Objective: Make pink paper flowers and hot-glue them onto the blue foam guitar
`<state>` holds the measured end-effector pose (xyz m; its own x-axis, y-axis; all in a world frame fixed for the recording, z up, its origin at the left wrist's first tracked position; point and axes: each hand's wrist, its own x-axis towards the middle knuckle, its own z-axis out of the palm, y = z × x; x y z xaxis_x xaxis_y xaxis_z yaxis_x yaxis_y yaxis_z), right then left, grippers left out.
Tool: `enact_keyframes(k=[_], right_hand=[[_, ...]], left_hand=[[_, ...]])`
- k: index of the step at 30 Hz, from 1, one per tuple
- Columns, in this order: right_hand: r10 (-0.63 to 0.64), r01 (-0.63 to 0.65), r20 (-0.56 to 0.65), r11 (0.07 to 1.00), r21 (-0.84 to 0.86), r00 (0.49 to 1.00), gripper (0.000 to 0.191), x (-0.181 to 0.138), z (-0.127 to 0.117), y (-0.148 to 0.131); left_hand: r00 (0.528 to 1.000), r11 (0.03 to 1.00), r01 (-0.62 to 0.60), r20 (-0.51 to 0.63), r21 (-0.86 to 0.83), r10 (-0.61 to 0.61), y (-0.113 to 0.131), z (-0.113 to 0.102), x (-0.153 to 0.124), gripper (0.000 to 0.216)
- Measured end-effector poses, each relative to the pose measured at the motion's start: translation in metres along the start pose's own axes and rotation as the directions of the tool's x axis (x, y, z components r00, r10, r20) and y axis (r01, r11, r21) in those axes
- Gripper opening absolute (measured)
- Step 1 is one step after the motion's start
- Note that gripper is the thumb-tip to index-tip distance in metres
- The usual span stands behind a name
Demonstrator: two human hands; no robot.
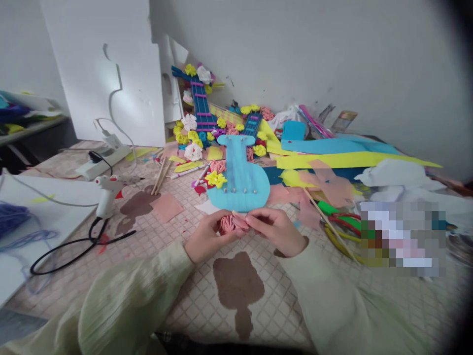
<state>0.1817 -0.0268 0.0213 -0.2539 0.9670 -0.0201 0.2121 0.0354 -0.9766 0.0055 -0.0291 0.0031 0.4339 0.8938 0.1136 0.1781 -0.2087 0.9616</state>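
Observation:
My left hand and my right hand meet over the table's middle, both closed on a small pink paper flower held between the fingertips. Just beyond them lies a light blue guitar-shaped cutout with a yellow paper flower on its left side. Both arms wear pale green sleeves.
A white glue gun with a black cord stands to the left near a power strip. Blue and yellow paper sheets, scissors, wooden sticks and another flowered blue guitar crowd the back. White boards lean on the wall.

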Motion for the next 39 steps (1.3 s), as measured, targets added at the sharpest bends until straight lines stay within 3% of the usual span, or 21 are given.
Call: enact_keyframes(k=[13,25,39], right_hand=[[-0.007,0.007,-0.098,1.000,0.001,0.995,0.016,-0.002,0.011,0.002],[0.067,-0.064,-0.046,0.996,0.069,0.997,0.016,-0.004,0.012,0.003],[0.014,-0.020,-0.194,0.999,-0.027,0.981,0.011,-0.006,0.020,-0.003]], left_hand=[[0.998,0.992,0.031,-0.042,-0.121,-0.037,-0.004,-0.001,-0.004,0.019],[0.996,0.996,-0.078,-0.049,0.045,0.080,-0.002,-0.003,-0.008,0.017],[0.990,0.994,-0.095,-0.103,0.048,0.099,-0.007,-0.002,-0.008,0.020]])
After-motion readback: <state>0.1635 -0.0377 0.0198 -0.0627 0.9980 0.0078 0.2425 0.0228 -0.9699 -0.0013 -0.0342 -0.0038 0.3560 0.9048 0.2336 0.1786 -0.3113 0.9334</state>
